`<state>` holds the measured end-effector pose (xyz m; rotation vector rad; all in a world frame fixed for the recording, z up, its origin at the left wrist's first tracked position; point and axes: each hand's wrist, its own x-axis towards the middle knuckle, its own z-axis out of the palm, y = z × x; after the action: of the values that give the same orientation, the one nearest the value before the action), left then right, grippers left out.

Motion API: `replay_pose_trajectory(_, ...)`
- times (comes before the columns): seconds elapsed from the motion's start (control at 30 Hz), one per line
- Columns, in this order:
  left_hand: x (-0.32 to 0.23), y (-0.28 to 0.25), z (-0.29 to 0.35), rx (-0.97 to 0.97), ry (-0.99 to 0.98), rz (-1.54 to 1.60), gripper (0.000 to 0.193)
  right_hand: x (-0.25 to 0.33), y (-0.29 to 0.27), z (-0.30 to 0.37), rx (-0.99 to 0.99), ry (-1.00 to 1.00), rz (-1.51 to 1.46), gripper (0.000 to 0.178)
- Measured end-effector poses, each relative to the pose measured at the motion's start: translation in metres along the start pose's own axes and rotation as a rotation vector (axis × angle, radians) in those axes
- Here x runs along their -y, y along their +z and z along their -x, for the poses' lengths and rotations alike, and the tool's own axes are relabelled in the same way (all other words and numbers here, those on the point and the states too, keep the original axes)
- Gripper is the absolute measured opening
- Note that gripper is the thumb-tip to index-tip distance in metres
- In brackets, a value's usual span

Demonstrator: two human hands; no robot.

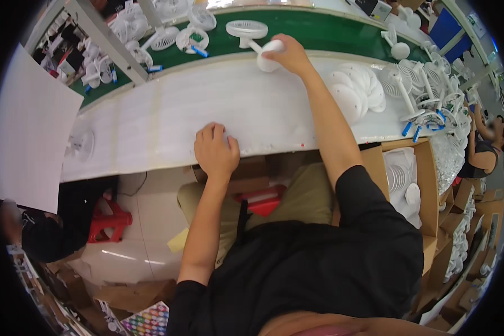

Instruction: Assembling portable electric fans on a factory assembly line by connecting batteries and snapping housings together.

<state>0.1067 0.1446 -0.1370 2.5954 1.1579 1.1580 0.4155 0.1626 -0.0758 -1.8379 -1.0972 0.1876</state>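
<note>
My right hand [287, 55] reaches to the far edge of the white-covered bench. It grips the round base of a white desk fan [252, 39], which lies tipped over with its head out over the green conveyor belt [313, 28]. My left hand [215, 150] rests palm down near the bench's front edge, fingers loosely spread, holding nothing. To the right of my right forearm lies a pile of white round discs [357, 92]. Past them stand several white fans [403, 89] with blue pieces hanging by their bases.
More white fans [131, 25] crowd the far left, behind a metal post [103, 39]. A large white panel [31, 123] rises at the left, beside another person. An open carton [425, 185] with white parts sits at my right. Red stools [109, 221] stand below the bench.
</note>
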Motion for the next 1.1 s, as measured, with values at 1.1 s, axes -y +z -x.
replay_pose_trajectory(1.1,-0.063,-0.148,-0.034,0.456,-0.663,2.661,0.037,0.206,-0.04,0.247,0.313,-0.179,-1.158,0.059)
